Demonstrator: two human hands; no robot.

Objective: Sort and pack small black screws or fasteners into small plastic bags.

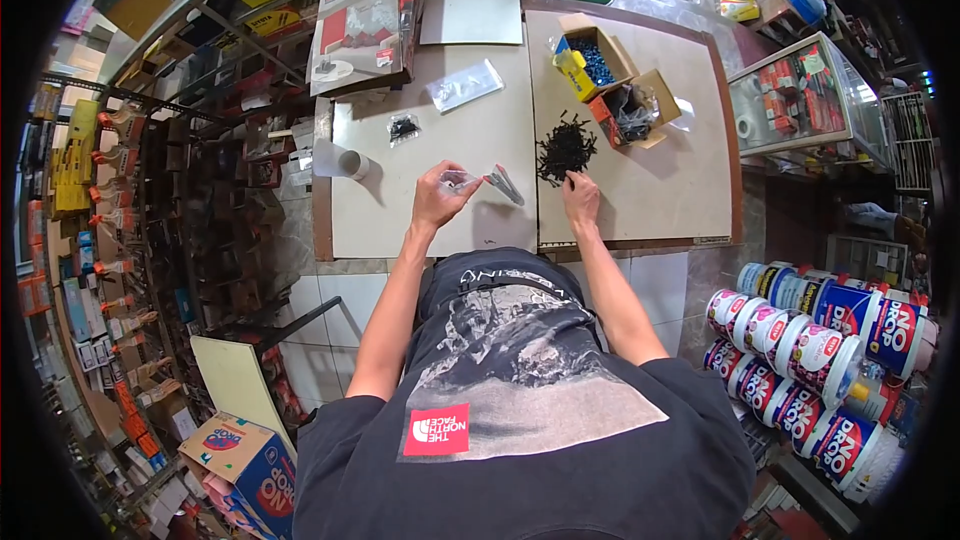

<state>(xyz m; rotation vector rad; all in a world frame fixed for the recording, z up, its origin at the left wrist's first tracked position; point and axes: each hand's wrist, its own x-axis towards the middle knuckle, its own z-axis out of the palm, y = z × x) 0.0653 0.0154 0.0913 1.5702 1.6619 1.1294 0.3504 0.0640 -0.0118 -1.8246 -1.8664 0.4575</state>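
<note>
My left hand holds a small clear plastic bag above the table, its mouth facing right. Just right of the bag lies a stapler, apart from my right hand. The fingertips of my right hand touch the near edge of a loose pile of black screws; whether they pinch any is hidden. Farther left sits a small clear bag of black pieces. Beyond it, flat clear plastic bags lie in a stack.
Behind the screw pile stand an open box of blue pieces and an open carton with a plastic liner. A short cylinder is near the table's left edge. A large Vinilex book lies at the back left. Paint pails are stacked at right.
</note>
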